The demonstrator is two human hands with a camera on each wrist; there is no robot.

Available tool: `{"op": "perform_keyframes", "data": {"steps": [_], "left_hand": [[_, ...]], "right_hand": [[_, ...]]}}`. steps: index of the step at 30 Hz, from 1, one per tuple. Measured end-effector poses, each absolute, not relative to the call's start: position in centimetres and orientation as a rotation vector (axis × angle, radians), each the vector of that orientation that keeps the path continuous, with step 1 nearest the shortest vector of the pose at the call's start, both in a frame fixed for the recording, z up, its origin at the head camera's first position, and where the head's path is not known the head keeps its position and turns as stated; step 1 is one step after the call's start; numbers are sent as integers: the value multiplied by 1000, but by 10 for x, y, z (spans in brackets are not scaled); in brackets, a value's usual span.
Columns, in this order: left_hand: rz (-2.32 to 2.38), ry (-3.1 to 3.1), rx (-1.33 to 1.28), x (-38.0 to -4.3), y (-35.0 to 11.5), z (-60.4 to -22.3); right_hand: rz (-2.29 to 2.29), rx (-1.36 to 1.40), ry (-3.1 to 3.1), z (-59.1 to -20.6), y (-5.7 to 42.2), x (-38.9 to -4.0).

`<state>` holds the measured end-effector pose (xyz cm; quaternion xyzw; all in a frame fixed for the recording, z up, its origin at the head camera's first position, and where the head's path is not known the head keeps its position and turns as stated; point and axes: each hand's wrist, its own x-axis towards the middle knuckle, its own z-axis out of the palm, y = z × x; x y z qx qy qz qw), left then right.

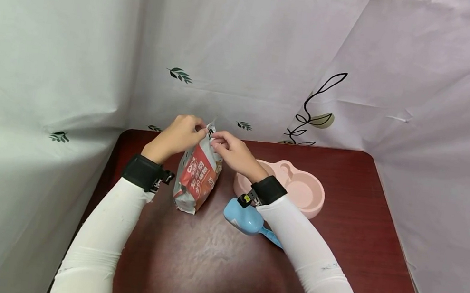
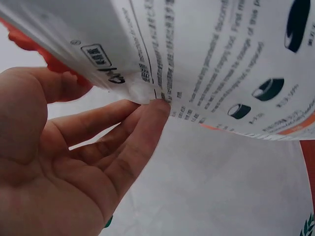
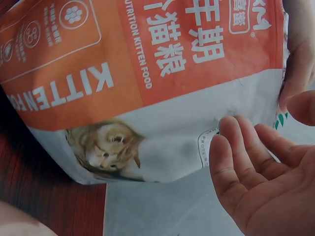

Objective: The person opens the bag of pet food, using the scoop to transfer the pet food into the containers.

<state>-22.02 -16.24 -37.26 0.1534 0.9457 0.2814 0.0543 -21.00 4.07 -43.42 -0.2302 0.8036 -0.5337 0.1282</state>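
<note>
A kitten food bag (image 1: 198,173), grey-white with a red and orange front, stands on the table, leaning slightly. My left hand (image 1: 179,135) pinches it near the top edge; in the left wrist view its fingers (image 2: 147,130) touch the printed back while the thumb lies by the red edge. My right hand (image 1: 236,154) is at the other side of the top. Its loosely bent fingers (image 3: 224,157) touch the pale part of the front, below the top edge, with the thumb apart from them. Whether the bag's mouth is sealed cannot be made out.
Under and beside my right wrist lie a pink double-bowl feeding dish (image 1: 318,193) and a blue scoop (image 1: 245,217), its handle partly behind my right sleeve. The dark red table (image 1: 205,267) meets a white patterned cloth (image 1: 244,61) at the back and sides.
</note>
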Motion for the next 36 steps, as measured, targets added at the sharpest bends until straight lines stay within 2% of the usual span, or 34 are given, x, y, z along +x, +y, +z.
{"op": "perform_keyframes", "data": {"steps": [22,36], "left_hand": [[717,2925,463,-234,-155,-371],[878,2753,407,-251,-158,-380]], "right_hand": [[-1547,-595,2302,-432,27,-218],[-1545,-598,2295,-428,22,-222]]}}
